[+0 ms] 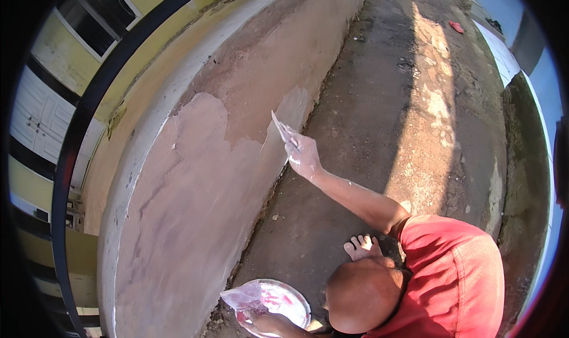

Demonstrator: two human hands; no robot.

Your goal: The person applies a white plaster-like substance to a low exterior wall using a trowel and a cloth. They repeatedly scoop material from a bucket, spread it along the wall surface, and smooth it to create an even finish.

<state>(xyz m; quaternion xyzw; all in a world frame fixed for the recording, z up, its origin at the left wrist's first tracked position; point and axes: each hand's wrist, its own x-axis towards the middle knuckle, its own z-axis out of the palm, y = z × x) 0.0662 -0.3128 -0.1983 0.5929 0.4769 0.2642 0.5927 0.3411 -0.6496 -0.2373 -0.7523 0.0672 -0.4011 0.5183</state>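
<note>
Along the low, brown plastered wall (178,213), a thin, pale, flat tool (277,123) is clasped in the right grip (302,153), apparently angled for edge contact, while a round white basin (296,305) is set on dark ground (349,136), presumably for easy reach by the left grip (261,321), seemingly closed on translucent plastic (240,296).

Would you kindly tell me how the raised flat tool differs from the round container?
The flat tool looks narrow; the round container is broad and circular. The tool is raised in a worker's hand beside the wall; the container is near the wall's foot. Both look pale.
</note>
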